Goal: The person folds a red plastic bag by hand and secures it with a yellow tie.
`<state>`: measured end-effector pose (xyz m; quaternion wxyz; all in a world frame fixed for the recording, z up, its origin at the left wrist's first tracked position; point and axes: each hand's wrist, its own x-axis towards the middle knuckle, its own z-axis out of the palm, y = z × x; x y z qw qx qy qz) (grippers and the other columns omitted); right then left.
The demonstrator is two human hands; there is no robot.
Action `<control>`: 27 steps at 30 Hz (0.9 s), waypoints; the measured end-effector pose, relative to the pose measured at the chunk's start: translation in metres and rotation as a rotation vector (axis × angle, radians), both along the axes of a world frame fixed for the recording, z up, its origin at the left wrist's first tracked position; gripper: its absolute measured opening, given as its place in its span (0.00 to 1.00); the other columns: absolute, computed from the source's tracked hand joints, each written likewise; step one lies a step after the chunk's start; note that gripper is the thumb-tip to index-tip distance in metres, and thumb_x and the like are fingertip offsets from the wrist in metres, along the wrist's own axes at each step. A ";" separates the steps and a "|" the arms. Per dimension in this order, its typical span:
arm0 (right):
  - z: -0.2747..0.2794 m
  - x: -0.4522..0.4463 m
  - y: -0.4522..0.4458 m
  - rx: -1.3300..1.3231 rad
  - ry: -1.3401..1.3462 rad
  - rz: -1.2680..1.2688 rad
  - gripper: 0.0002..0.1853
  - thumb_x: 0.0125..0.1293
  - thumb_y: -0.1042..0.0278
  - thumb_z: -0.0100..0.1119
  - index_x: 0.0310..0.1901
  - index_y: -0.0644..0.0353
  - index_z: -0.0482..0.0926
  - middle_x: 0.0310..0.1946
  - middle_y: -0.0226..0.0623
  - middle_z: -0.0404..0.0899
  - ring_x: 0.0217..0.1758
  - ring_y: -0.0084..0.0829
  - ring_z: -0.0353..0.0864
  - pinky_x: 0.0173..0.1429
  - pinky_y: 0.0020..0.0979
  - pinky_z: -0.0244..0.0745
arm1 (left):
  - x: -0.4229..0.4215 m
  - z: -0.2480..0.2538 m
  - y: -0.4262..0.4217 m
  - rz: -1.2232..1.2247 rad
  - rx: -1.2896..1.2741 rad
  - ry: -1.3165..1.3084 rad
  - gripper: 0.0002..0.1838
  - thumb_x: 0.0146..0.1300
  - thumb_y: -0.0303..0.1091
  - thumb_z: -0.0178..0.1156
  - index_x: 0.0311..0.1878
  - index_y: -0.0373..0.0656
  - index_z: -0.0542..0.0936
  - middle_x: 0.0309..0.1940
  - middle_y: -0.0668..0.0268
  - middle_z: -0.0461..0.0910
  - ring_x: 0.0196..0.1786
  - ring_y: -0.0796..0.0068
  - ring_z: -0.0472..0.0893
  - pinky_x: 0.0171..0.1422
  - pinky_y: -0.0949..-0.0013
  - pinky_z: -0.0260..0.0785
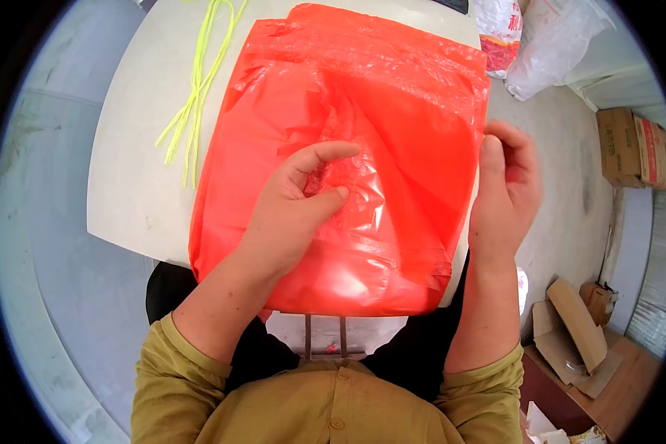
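A red bag (288, 111) is lying on the bench (133, 163); left hand (285, 207) is arching fingers apart over it, right hand (505, 200) curling alongside, grip unclear.

Bright yellow-green cords (200, 92) are running out past the top edge, a flat black object (455, 4) is barely peeking in there, and the bare left hand (292, 192) is covering some shiny red plastic film (411, 111), its lower fingers hiding!
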<state>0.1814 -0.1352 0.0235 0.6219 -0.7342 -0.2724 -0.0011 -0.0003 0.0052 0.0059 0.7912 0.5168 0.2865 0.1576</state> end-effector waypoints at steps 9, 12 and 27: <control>-0.004 -0.044 0.015 -0.479 -0.140 0.453 0.10 0.64 0.70 0.71 0.42 0.63 0.80 0.37 0.45 0.80 0.40 0.48 0.81 0.46 0.43 0.77 | 0.001 0.002 0.000 0.003 -0.036 -0.033 0.30 0.65 0.12 0.58 0.70 0.39 0.77 0.69 0.64 0.77 0.70 0.74 0.76 0.72 0.68 0.72; -0.005 -0.038 0.016 -0.450 -0.074 0.474 0.09 0.66 0.70 0.69 0.42 0.63 0.80 0.37 0.47 0.80 0.40 0.49 0.81 0.46 0.44 0.77 | 0.001 0.001 0.000 0.003 -0.031 -0.041 0.29 0.66 0.12 0.58 0.71 0.39 0.77 0.69 0.64 0.78 0.69 0.74 0.77 0.72 0.69 0.73; 0.003 0.001 0.001 -0.122 0.028 0.012 0.06 0.71 0.71 0.64 0.45 0.64 0.83 0.36 0.33 0.82 0.39 0.25 0.79 0.48 0.28 0.75 | 0.001 0.003 0.000 0.008 -0.097 0.019 0.29 0.66 0.11 0.57 0.70 0.39 0.78 0.67 0.63 0.79 0.65 0.74 0.79 0.70 0.69 0.75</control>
